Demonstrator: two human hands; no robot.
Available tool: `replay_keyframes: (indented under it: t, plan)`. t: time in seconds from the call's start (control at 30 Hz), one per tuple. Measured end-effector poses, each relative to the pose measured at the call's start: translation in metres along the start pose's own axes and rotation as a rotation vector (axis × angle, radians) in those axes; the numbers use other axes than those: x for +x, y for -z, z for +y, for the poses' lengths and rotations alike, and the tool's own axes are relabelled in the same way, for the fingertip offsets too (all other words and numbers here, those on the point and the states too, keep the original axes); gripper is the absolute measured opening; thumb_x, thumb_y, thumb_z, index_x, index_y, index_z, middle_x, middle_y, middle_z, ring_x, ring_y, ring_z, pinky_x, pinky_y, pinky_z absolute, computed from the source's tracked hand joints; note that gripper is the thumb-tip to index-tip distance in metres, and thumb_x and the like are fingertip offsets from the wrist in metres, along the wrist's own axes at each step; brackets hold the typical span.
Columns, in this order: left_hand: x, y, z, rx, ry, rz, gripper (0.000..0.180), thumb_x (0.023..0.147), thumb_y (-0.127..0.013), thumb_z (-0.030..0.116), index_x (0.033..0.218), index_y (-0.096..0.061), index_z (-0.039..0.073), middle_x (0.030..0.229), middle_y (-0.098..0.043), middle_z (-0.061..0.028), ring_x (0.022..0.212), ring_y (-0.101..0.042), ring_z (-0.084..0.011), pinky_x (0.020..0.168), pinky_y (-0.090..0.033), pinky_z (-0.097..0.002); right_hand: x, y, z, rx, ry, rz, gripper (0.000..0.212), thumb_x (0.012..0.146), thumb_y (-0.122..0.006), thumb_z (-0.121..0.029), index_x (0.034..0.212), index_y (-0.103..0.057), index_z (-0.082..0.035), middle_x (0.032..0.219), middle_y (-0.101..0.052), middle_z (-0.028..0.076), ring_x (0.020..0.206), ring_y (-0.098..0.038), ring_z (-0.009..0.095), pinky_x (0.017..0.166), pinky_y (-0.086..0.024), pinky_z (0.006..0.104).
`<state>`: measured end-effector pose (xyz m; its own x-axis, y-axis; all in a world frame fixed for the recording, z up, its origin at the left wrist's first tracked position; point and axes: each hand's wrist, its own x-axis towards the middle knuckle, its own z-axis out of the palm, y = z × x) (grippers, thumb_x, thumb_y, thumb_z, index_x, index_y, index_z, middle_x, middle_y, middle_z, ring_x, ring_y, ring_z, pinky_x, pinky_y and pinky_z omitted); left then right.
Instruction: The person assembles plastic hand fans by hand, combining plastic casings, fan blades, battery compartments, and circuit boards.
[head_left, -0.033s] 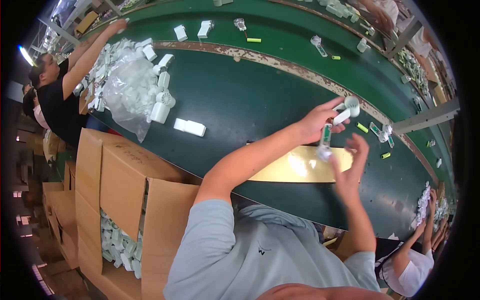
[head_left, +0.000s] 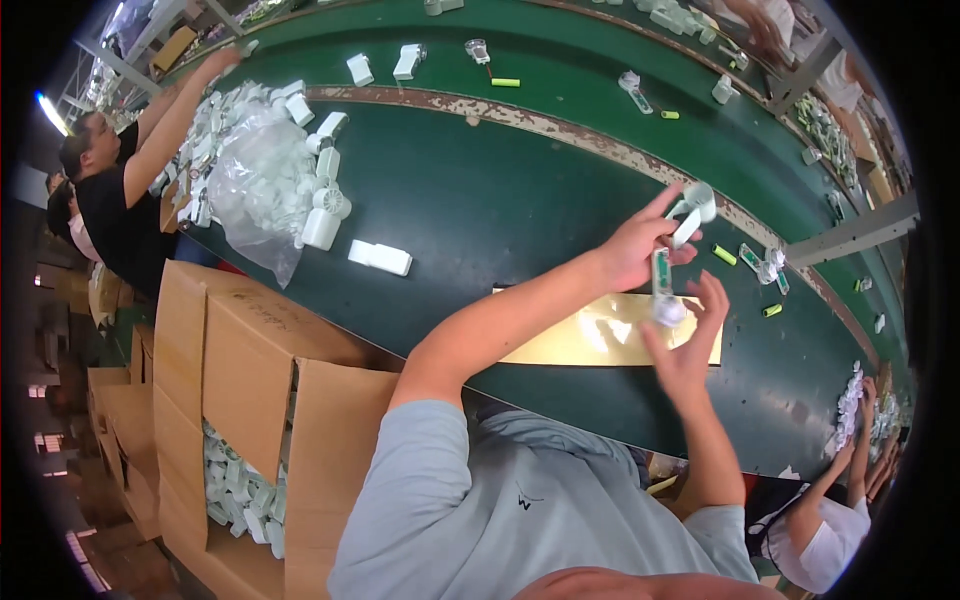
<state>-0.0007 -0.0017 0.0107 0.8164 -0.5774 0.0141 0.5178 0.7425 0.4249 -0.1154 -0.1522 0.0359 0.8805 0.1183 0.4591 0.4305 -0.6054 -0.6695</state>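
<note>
My left hand (head_left: 632,256) is closed on a white plastic shell (head_left: 694,206) with a round head, which sticks out past the fingers on the far side. From the near side of the same hand hangs a narrow part with a green circuit board (head_left: 661,272) and a pale round end (head_left: 668,312). My right hand (head_left: 690,350) is just beside that round end, thumb and fingers apart. Whether it touches the end is unclear. Beneath both hands lies a shiny gold sheet (head_left: 575,335) on the dark green worktable (head_left: 480,200).
A white shell (head_left: 380,257) lies left of my arm. Farther left are a plastic bag (head_left: 255,190) and piled shells. Yellow-green battery cells (head_left: 724,255) and a circuit part (head_left: 770,266) lie right. A carton (head_left: 250,340) stands by my left side. Other people work at both ends.
My right hand has moved slightly toward me and left. The circuit-board part has swung a little to the right, and the white shell in my left hand has turned slightly.
</note>
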Motion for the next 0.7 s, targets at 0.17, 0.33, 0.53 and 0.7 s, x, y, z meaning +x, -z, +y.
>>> replay_keyframes:
  t: [0.17,0.33,0.53,0.7]
  plan:
    - [-0.018,-0.044,0.001,0.080,-0.182,0.052,0.073,0.103,-0.039,0.002,0.160,-0.007,0.035,0.124,-0.054,-0.0199,0.106,-0.066,-0.0356,0.099,-0.053,-0.0472,0.003,-0.016,0.005,-0.070,0.143,0.295,0.063,0.077,-0.075,0.006,0.130,-0.042,-0.003,0.130,-0.045,0.020,0.117,-0.052,0.029,0.094,-0.050,0.0362]
    - [-0.033,-0.046,0.041,0.833,-0.091,0.126,0.064,0.100,-0.053,0.007,0.157,-0.027,0.010,0.120,-0.062,-0.0174,0.090,-0.068,-0.0198,0.074,-0.055,-0.0300,0.031,0.026,0.005,-0.054,0.323,0.277,0.056,0.073,-0.087,-0.007,0.118,-0.056,-0.002,0.110,-0.061,0.017,0.098,-0.062,0.028,0.077,-0.053,0.0346]
    - [-0.033,-0.043,0.037,0.625,0.276,-0.103,0.039,0.103,-0.042,0.012,0.135,-0.053,-0.007,0.091,-0.065,-0.0112,0.074,-0.060,-0.0151,0.065,-0.048,-0.0263,0.065,0.061,0.000,0.069,0.120,0.169,0.023,0.089,-0.075,-0.022,0.098,-0.069,-0.001,0.087,-0.069,0.007,0.074,-0.064,0.013,0.063,-0.049,0.0275]
    - [-0.031,-0.031,0.026,0.420,0.251,-0.153,0.036,0.102,-0.041,0.013,0.123,-0.056,-0.013,0.089,-0.064,-0.0182,0.079,-0.062,-0.0203,0.074,-0.051,-0.0325,0.070,0.066,-0.008,0.138,-0.253,0.034,0.024,0.097,-0.066,-0.025,0.101,-0.067,-0.002,0.085,-0.067,0.003,0.067,-0.057,0.007,0.058,-0.044,0.0241]
